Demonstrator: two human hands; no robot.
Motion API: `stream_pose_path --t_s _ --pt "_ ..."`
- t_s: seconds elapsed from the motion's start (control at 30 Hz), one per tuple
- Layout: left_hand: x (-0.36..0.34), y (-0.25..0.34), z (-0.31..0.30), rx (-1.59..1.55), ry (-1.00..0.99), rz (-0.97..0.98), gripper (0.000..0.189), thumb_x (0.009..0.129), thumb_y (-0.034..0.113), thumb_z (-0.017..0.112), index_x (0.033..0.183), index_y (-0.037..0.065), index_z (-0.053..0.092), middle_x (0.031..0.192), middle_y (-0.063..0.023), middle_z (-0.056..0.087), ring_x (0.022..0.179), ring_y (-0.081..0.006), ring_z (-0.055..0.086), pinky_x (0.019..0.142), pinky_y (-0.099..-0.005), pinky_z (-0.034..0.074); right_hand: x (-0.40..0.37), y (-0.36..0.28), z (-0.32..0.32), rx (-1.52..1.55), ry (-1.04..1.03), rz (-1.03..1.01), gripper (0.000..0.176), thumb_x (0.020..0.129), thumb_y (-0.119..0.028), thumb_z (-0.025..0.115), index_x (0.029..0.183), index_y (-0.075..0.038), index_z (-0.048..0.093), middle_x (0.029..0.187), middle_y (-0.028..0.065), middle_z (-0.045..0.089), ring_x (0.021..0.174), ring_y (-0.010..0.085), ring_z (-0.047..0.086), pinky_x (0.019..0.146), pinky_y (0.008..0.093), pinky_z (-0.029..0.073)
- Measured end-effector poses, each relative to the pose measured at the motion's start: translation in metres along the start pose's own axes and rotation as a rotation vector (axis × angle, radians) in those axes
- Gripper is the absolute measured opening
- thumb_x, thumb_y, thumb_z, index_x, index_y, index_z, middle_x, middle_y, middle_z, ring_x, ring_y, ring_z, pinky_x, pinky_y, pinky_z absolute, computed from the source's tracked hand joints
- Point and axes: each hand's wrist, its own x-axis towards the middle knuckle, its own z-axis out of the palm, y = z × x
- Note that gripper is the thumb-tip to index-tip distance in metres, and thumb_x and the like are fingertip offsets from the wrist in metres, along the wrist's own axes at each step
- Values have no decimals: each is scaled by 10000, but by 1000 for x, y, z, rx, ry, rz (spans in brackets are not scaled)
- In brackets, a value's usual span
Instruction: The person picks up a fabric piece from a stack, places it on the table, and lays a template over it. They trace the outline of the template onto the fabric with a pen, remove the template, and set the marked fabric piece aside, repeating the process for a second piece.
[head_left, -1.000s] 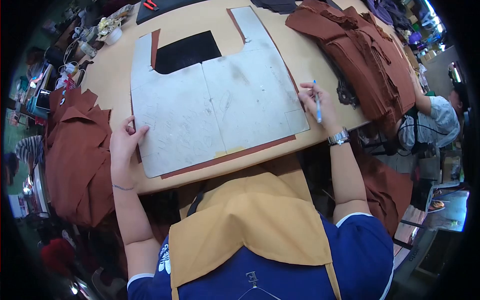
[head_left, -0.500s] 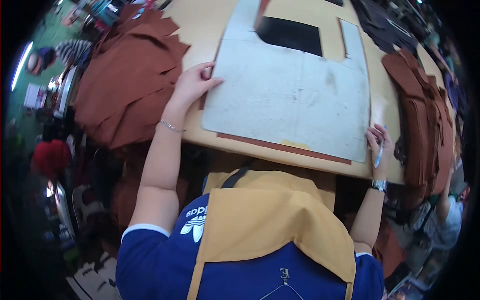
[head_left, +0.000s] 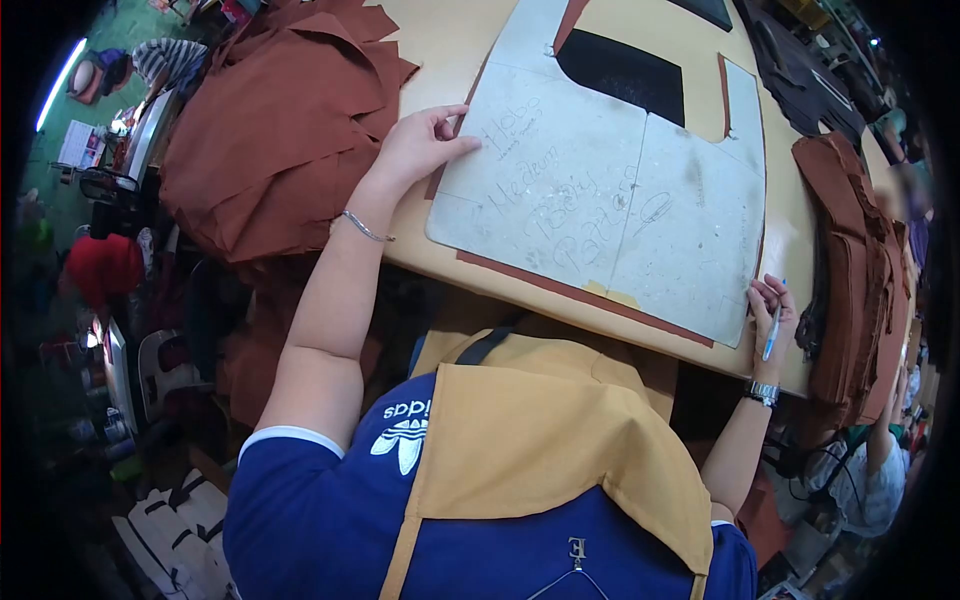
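A large pale grey template (head_left: 600, 200) with handwriting and a cut-out lies on reddish-brown material (head_left: 590, 303), whose edge shows along the near side. My left hand (head_left: 425, 148) pinches the template's left edge between thumb and fingers. At the near right corner, my right hand (head_left: 772, 310) holds a light blue pen (head_left: 772, 333), its fingertips by the template's edge. A black piece (head_left: 625, 75) shows through the cut-out.
The tan table (head_left: 540, 287) carries a wide heap of reddish-brown pieces (head_left: 270, 150) on the left and a stack of them (head_left: 845, 290) on the right. Dark material (head_left: 800, 75) lies at the far right. A person in striped clothing (head_left: 170, 62) is at the upper left.
The view has shifted, so the table and both hands appear farther right. Handwriting on the template now shows clearly. Both hands keep their places at its edges.
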Motion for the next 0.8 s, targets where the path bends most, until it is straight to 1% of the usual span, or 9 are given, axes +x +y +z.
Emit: stream_pose_path --t_s 0.2,0.43,0.47,0.5,0.53,0.6,0.63,0.67,0.8 --pt "-1 2 0 -54 -12 -17 567 793 223 783 1306 76 591 771 54 523 722 -48 512 695 -199 448 -3 -8 2 13 26 30 353 842 -68 725 1161 -5 588 980 60 693 815 71 617 710 193 484" --pt "2 -5 -1 117 11 46 595 800 237 782 1326 63 565 768 57 486 720 -48 480 658 -199 431 -4 -17 3 -67 -7 35 355 851 -88 703 1160 33 576 1036 105 693 912 120 645 721 210 495" --pt "7 -17 0 130 18 78 617 766 349 781 1293 87 595 727 28 530 679 -81 511 631 -254 449 -4 -16 3 -96 -2 36 358 851 -96 704 1156 41 575 1047 122 690 945 142 650 738 226 504" --pt "7 -17 0 102 12 67 607 778 319 781 1297 70 590 730 37 523 668 -68 497 606 -242 439 -8 -36 7 -162 -13 100 360 854 -114 702 1152 44 576 1054 132 689 966 156 652 755 242 511" --pt "10 -27 3 -30 0 79 594 789 277 781 1308 68 582 736 48 507 661 -59 482 592 -221 426 -6 -24 4 -141 -32 35 353 856 -129 701 1142 40 582 1057 135 689 963 155 653 764 246 509" --pt "10 -25 2 -63 -25 84 568 811 187 766 1318 32 564 752 57 474 658 -37 455 576 -191 401 -8 -30 6 -42 -5 140 343 855 -137 709 1129 34 593 1038 122 694 939 140 650 747 238 505" --pt "12 -26 2 -112 -54 95 553 825 139 750 1326 18 550 756 59 453 653 -33 441 566 -180 388 -6 -25 4 -38 -18 112 340 854 -139 714 1125 29 598 1021 111 699 913 132 653 721 224 504" --pt "12 -21 1 -46 -46 106 554 835 118 740 1335 3 533 758 60 434 650 -35 428 563 -172 380 -5 -25 4 -29 -14 122 333 856 -130 713 1129 24 601 997 100 704 880 123 657 700 211 503" --pt "12 -24 1 -185 -72 32 563 832 125 745 1334 -11 529 760 58 461 610 -17 437 519 -167 363 -5 -22 4 98 -33 112 304 832 -73 729 1103 -5 612 955 77 709 830 74 644 663 192 498"
